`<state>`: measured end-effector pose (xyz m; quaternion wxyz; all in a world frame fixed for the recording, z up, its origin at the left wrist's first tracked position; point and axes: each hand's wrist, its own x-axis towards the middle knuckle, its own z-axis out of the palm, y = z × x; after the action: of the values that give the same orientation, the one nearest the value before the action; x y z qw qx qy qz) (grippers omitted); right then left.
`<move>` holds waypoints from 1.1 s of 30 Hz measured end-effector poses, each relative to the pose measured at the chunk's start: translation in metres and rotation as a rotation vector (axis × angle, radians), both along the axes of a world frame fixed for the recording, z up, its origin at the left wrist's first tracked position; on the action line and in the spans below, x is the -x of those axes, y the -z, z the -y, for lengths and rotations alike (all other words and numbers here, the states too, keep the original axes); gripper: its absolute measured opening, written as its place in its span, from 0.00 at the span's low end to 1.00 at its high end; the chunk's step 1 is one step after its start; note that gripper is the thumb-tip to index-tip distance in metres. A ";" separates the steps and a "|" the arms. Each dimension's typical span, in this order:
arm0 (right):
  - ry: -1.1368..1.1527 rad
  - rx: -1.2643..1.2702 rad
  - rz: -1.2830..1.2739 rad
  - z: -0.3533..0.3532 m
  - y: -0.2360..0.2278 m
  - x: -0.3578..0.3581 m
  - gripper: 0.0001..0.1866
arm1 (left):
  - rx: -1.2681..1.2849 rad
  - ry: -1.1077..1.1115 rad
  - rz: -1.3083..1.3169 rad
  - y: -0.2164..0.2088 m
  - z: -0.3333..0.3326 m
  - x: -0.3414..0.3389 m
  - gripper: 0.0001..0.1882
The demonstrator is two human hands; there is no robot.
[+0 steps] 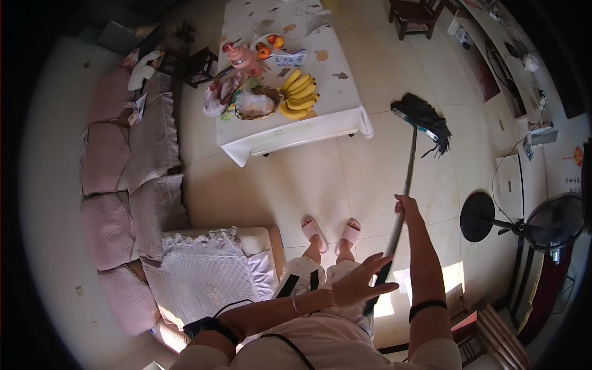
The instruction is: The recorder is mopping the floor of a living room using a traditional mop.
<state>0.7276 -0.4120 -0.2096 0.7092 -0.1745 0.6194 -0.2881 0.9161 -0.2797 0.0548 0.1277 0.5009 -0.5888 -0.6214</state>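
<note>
Mop (409,163): pole ran slantwise from the person's body to the floor ahead, right of the feet.
Mop head (425,116): lay on the tile between table (345,89) and cabinet (510,179), apart from both; dark strands trailed to the right.
Right hand (405,206): fingers closed around the pole, partway down.
Left hand (364,280): fingers spread, thumb apart, at the pole's upper part; contact could not be told.
Table edge: near right corner, cloth hanging, stood left of the mop head, near it.
Right limit: fan base (476,216) stood on the floor beside the cabinet, well apart from the pole.
Left limit: sofa (200,271) came up near the slippers (349,234).
Floor room: tile (314,179) stretched from slippers to table, and on between table and cabinet toward a chair (414,15).
</note>
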 end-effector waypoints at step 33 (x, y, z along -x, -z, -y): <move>-0.233 -0.911 0.415 -0.263 -0.060 -0.504 0.12 | -0.269 -0.643 1.455 -0.112 -0.281 -0.376 0.22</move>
<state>1.2315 -0.1493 -0.1494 0.8487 0.1451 0.5046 0.0633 1.2923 0.0016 0.1669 -0.1766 0.9360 -0.2717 -0.1379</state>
